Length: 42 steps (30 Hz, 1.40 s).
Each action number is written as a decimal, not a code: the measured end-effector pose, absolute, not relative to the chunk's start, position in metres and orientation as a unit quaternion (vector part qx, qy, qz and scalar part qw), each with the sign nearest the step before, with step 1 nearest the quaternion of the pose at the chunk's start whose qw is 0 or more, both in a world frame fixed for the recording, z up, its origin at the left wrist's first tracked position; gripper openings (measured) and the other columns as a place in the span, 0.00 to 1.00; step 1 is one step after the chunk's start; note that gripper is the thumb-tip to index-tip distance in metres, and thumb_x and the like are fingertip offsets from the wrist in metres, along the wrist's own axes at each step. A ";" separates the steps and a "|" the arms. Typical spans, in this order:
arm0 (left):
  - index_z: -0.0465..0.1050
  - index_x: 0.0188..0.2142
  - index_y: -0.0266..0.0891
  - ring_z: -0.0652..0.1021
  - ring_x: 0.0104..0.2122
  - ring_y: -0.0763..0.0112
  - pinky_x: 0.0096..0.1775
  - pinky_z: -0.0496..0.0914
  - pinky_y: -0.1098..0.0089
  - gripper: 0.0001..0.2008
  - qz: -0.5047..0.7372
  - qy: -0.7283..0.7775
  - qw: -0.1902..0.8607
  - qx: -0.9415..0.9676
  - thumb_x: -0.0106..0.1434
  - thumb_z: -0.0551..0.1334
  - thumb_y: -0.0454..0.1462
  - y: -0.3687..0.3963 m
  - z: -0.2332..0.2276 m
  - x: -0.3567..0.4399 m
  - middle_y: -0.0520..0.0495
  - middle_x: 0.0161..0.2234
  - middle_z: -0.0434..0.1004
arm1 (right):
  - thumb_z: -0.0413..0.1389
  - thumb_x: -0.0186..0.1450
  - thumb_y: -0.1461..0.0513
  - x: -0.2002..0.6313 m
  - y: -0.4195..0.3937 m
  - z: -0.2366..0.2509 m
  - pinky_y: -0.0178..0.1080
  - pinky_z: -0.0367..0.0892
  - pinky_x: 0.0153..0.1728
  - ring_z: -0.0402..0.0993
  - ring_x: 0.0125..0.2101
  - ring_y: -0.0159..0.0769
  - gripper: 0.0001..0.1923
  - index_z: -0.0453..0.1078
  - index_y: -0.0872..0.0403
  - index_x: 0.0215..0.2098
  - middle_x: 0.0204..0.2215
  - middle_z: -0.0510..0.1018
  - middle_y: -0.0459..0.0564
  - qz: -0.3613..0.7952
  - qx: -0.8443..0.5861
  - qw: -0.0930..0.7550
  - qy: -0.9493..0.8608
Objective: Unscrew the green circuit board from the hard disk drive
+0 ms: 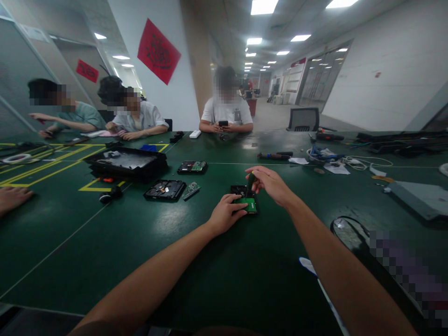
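Hard drive (244, 199) lying at table centre, green circuit board up, pinned flat by left hand (226, 213). Screwdriver (250, 181) gripped in right hand (271, 183), tip on board at 12 o'clock edge. Board apparently not yet lifted; screw count unclear. Dismantled drive (164, 190) lying at 9 o'clock.

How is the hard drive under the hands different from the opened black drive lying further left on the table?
The hard drive under the hands shows a green circuit board on top; the opened black drive shows dark insides. The left hand presses on the first while the right hand holds a screwdriver over it; the second lies untouched. The first looks smaller in the picture. Both lie flat on the green table.
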<state>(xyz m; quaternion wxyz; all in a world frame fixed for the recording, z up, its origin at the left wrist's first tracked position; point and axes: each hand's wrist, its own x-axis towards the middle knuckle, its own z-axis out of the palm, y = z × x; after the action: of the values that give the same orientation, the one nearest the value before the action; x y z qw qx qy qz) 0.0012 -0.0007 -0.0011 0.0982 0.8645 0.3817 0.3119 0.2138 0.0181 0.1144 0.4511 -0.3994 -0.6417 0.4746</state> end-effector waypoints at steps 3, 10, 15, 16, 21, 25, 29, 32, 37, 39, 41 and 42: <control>0.81 0.54 0.49 0.69 0.60 0.52 0.61 0.68 0.46 0.15 0.322 0.378 0.098 0.863 0.70 0.65 0.45 0.000 -0.002 0.001 0.42 0.59 0.74 | 0.54 0.70 0.55 0.216 0.019 0.114 0.34 0.66 0.23 0.73 0.25 0.30 0.13 0.75 0.53 0.46 0.39 0.80 0.51 0.455 -0.397 0.433 -0.669; 0.81 0.54 0.49 0.70 0.60 0.51 0.60 0.68 0.46 0.15 0.319 0.379 0.096 0.863 0.70 0.65 0.45 0.001 -0.004 0.002 0.41 0.59 0.74 | 0.58 0.68 0.53 0.219 0.020 0.109 0.33 0.63 0.22 0.72 0.22 0.29 0.11 0.72 0.52 0.39 0.32 0.80 0.47 0.326 -0.473 0.443 -0.688; 0.81 0.54 0.49 0.70 0.60 0.52 0.61 0.68 0.47 0.15 0.320 0.378 0.099 0.863 0.70 0.65 0.45 0.002 -0.005 0.002 0.41 0.59 0.74 | 0.51 0.73 0.50 0.215 0.020 0.110 0.33 0.63 0.20 0.72 0.21 0.28 0.16 0.74 0.52 0.45 0.43 0.82 0.52 0.384 -0.430 0.438 -0.690; 0.81 0.54 0.49 0.70 0.60 0.52 0.61 0.68 0.47 0.15 0.319 0.379 0.098 0.863 0.70 0.65 0.45 0.002 -0.005 0.002 0.41 0.59 0.74 | 0.50 0.73 0.51 0.215 0.020 0.111 0.34 0.64 0.20 0.73 0.22 0.29 0.17 0.74 0.52 0.45 0.42 0.81 0.53 0.402 -0.426 0.437 -0.683; 0.81 0.54 0.49 0.70 0.60 0.52 0.60 0.68 0.47 0.16 0.317 0.379 0.101 0.863 0.70 0.65 0.45 0.000 -0.003 0.001 0.42 0.60 0.74 | 0.51 0.72 0.54 0.217 0.021 0.113 0.35 0.66 0.23 0.74 0.24 0.31 0.16 0.75 0.52 0.48 0.39 0.81 0.52 0.403 -0.435 0.441 -0.674; 0.81 0.54 0.49 0.70 0.60 0.52 0.60 0.69 0.47 0.16 0.317 0.381 0.105 0.862 0.70 0.65 0.45 0.000 -0.002 0.001 0.41 0.60 0.74 | 0.55 0.70 0.51 0.220 0.023 0.109 0.34 0.65 0.24 0.72 0.24 0.32 0.15 0.76 0.52 0.39 0.27 0.78 0.47 0.312 -0.473 0.447 -0.692; 0.81 0.54 0.49 0.70 0.61 0.52 0.60 0.68 0.47 0.15 0.314 0.382 0.105 0.863 0.70 0.65 0.45 0.001 -0.004 0.002 0.42 0.60 0.74 | 0.56 0.69 0.52 0.218 0.024 0.106 0.34 0.63 0.21 0.73 0.22 0.32 0.12 0.73 0.52 0.37 0.27 0.79 0.48 0.350 -0.472 0.455 -0.669; 0.81 0.54 0.49 0.70 0.60 0.52 0.60 0.68 0.46 0.15 0.316 0.380 0.103 0.863 0.70 0.65 0.45 0.001 -0.004 0.002 0.42 0.60 0.73 | 0.55 0.70 0.52 0.215 0.022 0.107 0.33 0.62 0.19 0.73 0.22 0.30 0.13 0.73 0.52 0.42 0.38 0.82 0.52 0.386 -0.445 0.459 -0.665; 0.80 0.54 0.49 0.70 0.60 0.52 0.60 0.69 0.47 0.16 0.313 0.380 0.103 0.864 0.70 0.65 0.45 0.000 -0.002 0.002 0.42 0.60 0.73 | 0.50 0.73 0.52 0.214 0.022 0.110 0.34 0.67 0.22 0.75 0.23 0.30 0.17 0.74 0.52 0.48 0.39 0.81 0.52 0.396 -0.446 0.462 -0.656; 0.80 0.54 0.49 0.70 0.60 0.52 0.60 0.69 0.48 0.16 0.314 0.380 0.102 0.864 0.70 0.65 0.45 0.000 -0.002 0.002 0.41 0.60 0.73 | 0.50 0.72 0.52 0.215 0.022 0.110 0.34 0.66 0.22 0.74 0.23 0.30 0.17 0.75 0.52 0.47 0.38 0.80 0.51 0.390 -0.446 0.453 -0.666; 0.80 0.54 0.48 0.70 0.60 0.52 0.60 0.69 0.47 0.16 0.315 0.379 0.100 0.864 0.70 0.65 0.45 0.000 -0.002 0.002 0.41 0.60 0.73 | 0.52 0.71 0.51 0.217 0.022 0.110 0.33 0.64 0.22 0.72 0.24 0.31 0.16 0.75 0.52 0.44 0.35 0.79 0.49 0.365 -0.448 0.442 -0.686; 0.80 0.54 0.48 0.70 0.60 0.52 0.60 0.68 0.47 0.16 0.315 0.378 0.099 0.865 0.70 0.65 0.45 0.000 -0.002 0.002 0.41 0.60 0.74 | 0.53 0.71 0.50 0.218 0.022 0.110 0.33 0.63 0.22 0.72 0.24 0.31 0.16 0.75 0.52 0.42 0.33 0.79 0.48 0.349 -0.453 0.438 -0.694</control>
<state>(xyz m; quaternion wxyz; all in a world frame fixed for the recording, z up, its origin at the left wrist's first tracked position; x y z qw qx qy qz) 0.0020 0.0005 -0.0022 0.0992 0.8646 0.3783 0.3155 0.2179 0.0218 0.1099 0.4377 -0.4526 -0.6939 0.3493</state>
